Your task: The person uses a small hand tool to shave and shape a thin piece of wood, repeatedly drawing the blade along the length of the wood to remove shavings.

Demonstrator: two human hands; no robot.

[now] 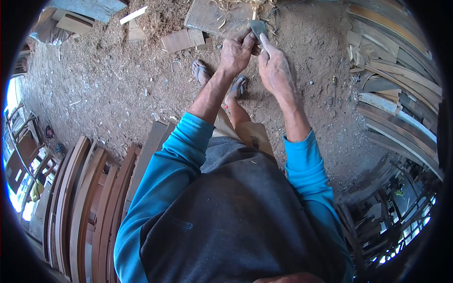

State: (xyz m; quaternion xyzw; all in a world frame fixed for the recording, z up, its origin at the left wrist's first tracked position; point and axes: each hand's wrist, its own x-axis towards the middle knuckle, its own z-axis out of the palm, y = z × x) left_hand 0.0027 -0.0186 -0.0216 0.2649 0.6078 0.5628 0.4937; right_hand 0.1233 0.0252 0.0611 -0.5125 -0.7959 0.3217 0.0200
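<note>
head view: from my remote end i'm seeing the left hand (pixel 237 52) gripping a flat gray-green plate (pixel 258 28), thumb and fingers pinching near its lower end. the right hand (pixel 279 70) is touching the plate's near right side with its index finger; its other fingers are curling under, so i can't tell if they're gripping too. the plate is showing at the top, out ahead of the sandaled feet (pixel 201 73). a pale wooden strip (pixel 255 13) is showing just past it; can't tell if joined. wood shavings (pixel 226 5) are lying on a worn board (pixel 200 19). lumber pieces (pixel 401 113) are lying piled at right, long wooden parts (pixel 87 188) lower left. a screwdriver-like tool (pixel 334 87) is lying on the dirt floor (pixel 321 61).
</note>
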